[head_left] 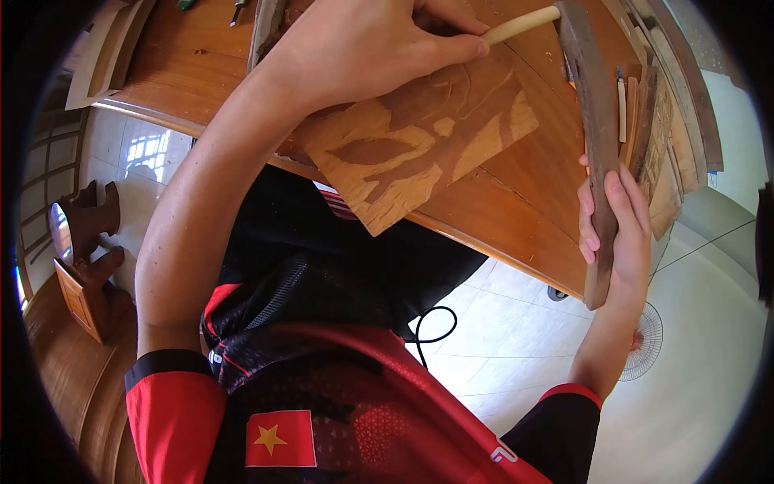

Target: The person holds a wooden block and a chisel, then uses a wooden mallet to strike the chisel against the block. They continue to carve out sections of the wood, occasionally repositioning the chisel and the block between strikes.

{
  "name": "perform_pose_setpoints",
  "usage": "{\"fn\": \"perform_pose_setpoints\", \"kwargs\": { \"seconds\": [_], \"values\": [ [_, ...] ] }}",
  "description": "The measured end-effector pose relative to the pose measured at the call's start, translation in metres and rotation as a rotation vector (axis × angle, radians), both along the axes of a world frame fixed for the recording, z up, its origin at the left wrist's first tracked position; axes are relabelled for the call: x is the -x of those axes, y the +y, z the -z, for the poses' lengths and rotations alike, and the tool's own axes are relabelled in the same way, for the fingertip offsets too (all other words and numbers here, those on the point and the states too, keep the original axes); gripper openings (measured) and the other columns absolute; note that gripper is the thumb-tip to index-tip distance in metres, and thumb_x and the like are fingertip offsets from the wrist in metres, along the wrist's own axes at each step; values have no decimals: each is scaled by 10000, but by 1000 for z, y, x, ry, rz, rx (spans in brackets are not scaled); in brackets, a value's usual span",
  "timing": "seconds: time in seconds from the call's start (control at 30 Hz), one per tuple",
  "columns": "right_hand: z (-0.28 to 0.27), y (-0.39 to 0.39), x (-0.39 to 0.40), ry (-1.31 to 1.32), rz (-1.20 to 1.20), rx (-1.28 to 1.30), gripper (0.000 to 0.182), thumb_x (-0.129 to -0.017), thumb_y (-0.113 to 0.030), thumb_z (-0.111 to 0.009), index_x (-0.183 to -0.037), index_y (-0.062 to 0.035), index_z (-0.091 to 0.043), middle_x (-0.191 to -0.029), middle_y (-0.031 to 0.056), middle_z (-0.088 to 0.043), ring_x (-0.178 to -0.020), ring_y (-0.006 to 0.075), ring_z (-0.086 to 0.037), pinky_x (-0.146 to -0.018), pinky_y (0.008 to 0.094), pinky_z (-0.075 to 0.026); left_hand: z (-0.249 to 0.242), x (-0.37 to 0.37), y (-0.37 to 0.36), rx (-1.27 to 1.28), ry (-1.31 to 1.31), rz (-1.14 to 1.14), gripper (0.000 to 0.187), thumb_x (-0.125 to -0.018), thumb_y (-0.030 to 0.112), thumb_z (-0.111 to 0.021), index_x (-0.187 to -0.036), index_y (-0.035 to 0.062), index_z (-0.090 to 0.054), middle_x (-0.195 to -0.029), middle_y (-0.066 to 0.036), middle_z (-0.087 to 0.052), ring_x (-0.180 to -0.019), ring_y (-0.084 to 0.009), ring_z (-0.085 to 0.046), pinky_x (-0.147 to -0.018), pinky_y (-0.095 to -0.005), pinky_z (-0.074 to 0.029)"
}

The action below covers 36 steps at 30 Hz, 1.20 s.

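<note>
The person leans over the wooden tabletop (516, 218), and the view looks down along both bare arms. The left hand (363, 48) lies knuckles-up on a carved wooden panel (419, 145), its grip pinching the pale round handle of a chisel (522, 24) between thumb and forefinger, the handle pointing away toward the tabletop's far right. The panel sits at the near edge of the tabletop, one corner jutting out past that edge over the person's lap; its surface shows leaf shapes cut in relief, some areas paler than the rest. The right hand (617, 230) hovers beyond the near edge, its fingers wrapped tight around the lower end of a long, dark wooden mallet (595, 153), which stands nearly upright with its upper end just beside the chisel handle. More wooden boards (657, 121) lie stacked along the right edge of the tabletop. Below, a white tiled floor (516, 339) shows, with a small fan (645, 343) standing on it.
</note>
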State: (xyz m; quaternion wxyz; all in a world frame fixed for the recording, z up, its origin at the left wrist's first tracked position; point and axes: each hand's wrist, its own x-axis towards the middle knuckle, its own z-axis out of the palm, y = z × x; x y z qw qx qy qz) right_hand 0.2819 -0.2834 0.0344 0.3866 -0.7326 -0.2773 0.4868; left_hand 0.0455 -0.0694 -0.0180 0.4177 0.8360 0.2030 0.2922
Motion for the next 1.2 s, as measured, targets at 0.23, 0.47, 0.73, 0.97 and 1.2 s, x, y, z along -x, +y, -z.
{"fn": "perform_pose_setpoints", "kwargs": {
  "seconds": [0.23, 0.47, 0.73, 0.97, 1.2],
  "values": [
    [9, -14, 6, 21, 124, -119, 436, -1111, -333, -464, -1356, 21, -530, -806, 50, -543, -455, 63, -455, -374, 222, -365, 2, 0, 0, -47, -8, 34, 250, -892, 138, -757, -1076, -31, -778, -922, -183, -743, -762, -261, -705, -698, -351, -546],
    [4, -18, 12, 12, 150, -66, 416, -1105, -308, -483, -1353, 23, -535, -800, 43, -551, -457, 58, -465, -376, 217, -368, 8, 1, 7, 17, -44, 81, 240, -897, 135, -747, -1070, -28, -781, -926, -195, -739, -771, -284, -705, -711, -368, -548],
    [11, -24, 16, 6, 181, -94, 430, -1113, -322, -457, -1348, 29, -535, -809, 49, -549, -443, 64, -447, -359, 224, -368, 10, -1, 9, 41, -16, 109, 214, -895, 130, -744, -1055, -4, -791, -930, -194, -738, -784, -295, -704, -727, -378, -550],
    [8, -16, 12, 5, 95, -65, 427, -1110, -319, -467, -1351, 25, -545, -818, 46, -553, -472, 60, -465, -381, 220, -369, 23, -3, 12, -14, -64, 88, 212, -881, 130, -754, -1040, -4, -792, -928, -186, -739, -785, -297, -705, -728, -367, -553],
    [0, -5, 0, -47, 1, -51, 412, -1098, -319, -501, -1339, 10, -557, -829, 38, -550, -475, 51, -457, -386, 216, -360, 10, 2, 4, -2, 22, 9, 240, -878, 150, -768, -1052, -14, -788, -914, -165, -740, -771, -238, -699, -703, -341, -547]
  ]
}}
